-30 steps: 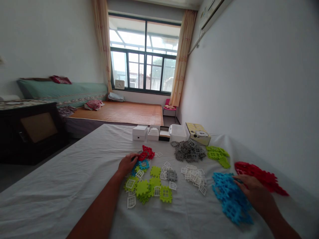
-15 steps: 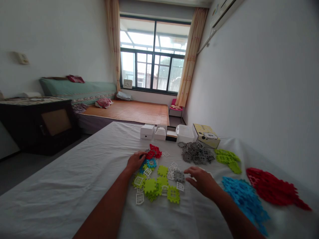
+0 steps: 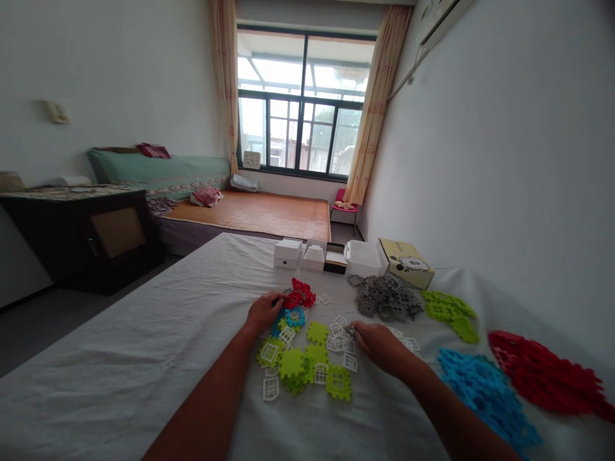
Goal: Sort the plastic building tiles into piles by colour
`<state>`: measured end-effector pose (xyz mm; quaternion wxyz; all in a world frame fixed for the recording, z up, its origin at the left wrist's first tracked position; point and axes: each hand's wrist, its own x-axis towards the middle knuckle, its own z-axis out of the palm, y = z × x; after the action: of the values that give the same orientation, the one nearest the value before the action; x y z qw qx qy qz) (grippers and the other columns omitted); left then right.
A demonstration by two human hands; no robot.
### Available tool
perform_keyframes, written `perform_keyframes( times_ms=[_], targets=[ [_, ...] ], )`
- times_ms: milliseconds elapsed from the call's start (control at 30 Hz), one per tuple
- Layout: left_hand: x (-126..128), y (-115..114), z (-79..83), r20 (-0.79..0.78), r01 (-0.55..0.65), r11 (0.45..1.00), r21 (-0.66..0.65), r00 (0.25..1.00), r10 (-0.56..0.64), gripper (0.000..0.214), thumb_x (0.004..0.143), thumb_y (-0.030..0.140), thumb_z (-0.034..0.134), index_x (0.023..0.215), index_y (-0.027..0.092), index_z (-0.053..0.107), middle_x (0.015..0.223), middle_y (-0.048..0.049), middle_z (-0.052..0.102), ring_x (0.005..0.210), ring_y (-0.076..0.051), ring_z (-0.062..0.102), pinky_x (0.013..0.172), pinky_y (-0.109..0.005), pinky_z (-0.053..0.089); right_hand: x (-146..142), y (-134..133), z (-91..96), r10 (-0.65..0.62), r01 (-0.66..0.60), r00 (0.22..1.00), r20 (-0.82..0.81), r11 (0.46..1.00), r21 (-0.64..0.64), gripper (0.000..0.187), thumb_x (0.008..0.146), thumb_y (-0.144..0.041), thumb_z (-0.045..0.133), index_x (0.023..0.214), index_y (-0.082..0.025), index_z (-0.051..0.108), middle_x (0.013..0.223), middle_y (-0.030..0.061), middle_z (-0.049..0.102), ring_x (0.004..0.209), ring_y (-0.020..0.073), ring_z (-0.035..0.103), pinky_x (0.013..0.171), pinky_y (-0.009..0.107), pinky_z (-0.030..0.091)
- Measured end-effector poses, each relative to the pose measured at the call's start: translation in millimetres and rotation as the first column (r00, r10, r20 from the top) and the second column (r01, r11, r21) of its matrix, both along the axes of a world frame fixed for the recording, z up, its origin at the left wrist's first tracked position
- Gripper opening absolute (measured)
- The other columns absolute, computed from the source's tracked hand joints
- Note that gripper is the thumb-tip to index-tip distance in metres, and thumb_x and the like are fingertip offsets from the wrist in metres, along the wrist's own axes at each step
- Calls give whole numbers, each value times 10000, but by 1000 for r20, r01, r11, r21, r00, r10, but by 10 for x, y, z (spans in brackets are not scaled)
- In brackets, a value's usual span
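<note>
My right hand [image 3: 377, 342] is closed in a pinch on a grey building tile [image 3: 352, 328], only partly visible at the fingertips, above several white window-frame pieces [image 3: 341, 344]. My left hand [image 3: 264, 312] has its fingers curled at the edge of the red tiles [image 3: 300, 294]; what they grip, if anything, is hidden. Close by the left hand lies a blue tile [image 3: 295, 316]. Lime-green notched tiles [image 3: 292, 363] spread between and below the hands, mixed with white window pieces.
Toward the right lie a grey tile heap [image 3: 387, 298], green tiles [image 3: 451, 312], a blue heap [image 3: 487, 397] and a red heap [image 3: 548, 374]. Behind them stand a yellow box [image 3: 406, 264], a clear plastic container [image 3: 364, 257] and small boxes [image 3: 287, 253] on the white sheet [image 3: 192, 307].
My right hand has moved slightly left and closed on the grey tile, lifting it off the white pieces. My left hand stays by the red tiles. The view has shifted slightly.
</note>
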<state>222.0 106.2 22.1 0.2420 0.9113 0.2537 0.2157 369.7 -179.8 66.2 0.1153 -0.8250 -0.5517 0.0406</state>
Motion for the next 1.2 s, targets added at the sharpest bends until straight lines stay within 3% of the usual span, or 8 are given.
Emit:
perform_keyframes(
  times_ms=[233, 400, 533, 633, 700, 800, 967, 1200],
  targets=[
    [-1, 20, -38, 18, 9, 1000, 24, 1000, -9, 271, 804, 300, 437, 966, 261, 650, 991, 16, 669, 931, -151, 584, 813, -214, 410, 975, -135, 236, -316, 293, 947, 55, 922, 251, 297, 843, -350, 374, 943, -200, 610, 799, 35, 690, 737, 167, 638, 661, 246, 416],
    [-5, 19, -42, 19, 11, 1000, 17, 1000, -12, 264, 801, 294, 448, 963, 256, 653, 994, 15, 669, 937, -153, 582, 809, -214, 413, 1460, -112, 338, -469, 411, 874, 129, 854, 320, 332, 829, -321, 400, 1006, -126, 601, 937, 127, 666, 852, 222, 621, 726, 302, 431],
    [-6, -2, -14, 0, -10, 1000, -15, 1000, 10, 257, 802, 290, 456, 965, 264, 653, 1000, 20, 667, 939, -155, 580, 821, -220, 412, 1175, 15, 299, -456, 379, 875, 165, 855, 353, 394, 833, -306, 403, 1153, -102, 511, 1125, 180, 577, 985, 249, 567, 796, 345, 424],
    [-5, -15, 2, 3, -9, 1000, -16, 1000, 9, 262, 802, 296, 453, 967, 268, 654, 1004, 20, 667, 940, -158, 579, 821, -224, 412, 647, 168, 121, -175, 149, 981, 88, 958, 244, 310, 835, -298, 419, 1083, -180, 565, 1089, 91, 606, 946, 188, 578, 818, 295, 425],
    [-6, -21, 11, 1, -6, 1000, -16, 1000, 6, 263, 799, 297, 454, 969, 271, 653, 1010, 20, 665, 942, -159, 577, 824, -225, 411, 299, 271, -45, -14, 9, 1000, 26, 984, 178, 280, 839, -291, 424, 1054, -215, 586, 1064, 60, 616, 939, 175, 570, 827, 288, 422],
    [-6, -23, 16, -9, -9, 1000, -24, 1000, 9, 261, 798, 291, 456, 972, 274, 650, 1019, 22, 661, 955, -157, 571, 839, -225, 406, -15, 390, -268, 12, -20, 998, 59, 991, 135, 307, 834, -273, 448, 1115, -218, 560, 1148, 74, 577, 1050, 205, 496, 896, 325, 382],
    [2, -3, -9, -5, -8, 1000, -11, 1000, 8, 260, 798, 293, 451, 962, 271, 652, 1009, 22, 665, 958, -156, 571, 831, -222, 411, -67, 421, -411, -39, 28, 997, 65, 987, 161, 291, 824, -209, 463, 1091, -205, 578, 1110, 76, 594, 1046, 211, 483, 917, 327, 370],
    [17, 7, -13, -18, -11, 999, -50, 1000, 10, 273, 802, 301, 445, 983, 271, 648, 1017, 19, 663, 955, -159, 575, 842, -230, 412, 13, 289, -379, -13, 75, 984, -176, 932, 354, 259, 817, -240, 438, 999, -225, 623, 963, 36, 663, 894, 177, 590, 829, 300, 440]
  ],
)
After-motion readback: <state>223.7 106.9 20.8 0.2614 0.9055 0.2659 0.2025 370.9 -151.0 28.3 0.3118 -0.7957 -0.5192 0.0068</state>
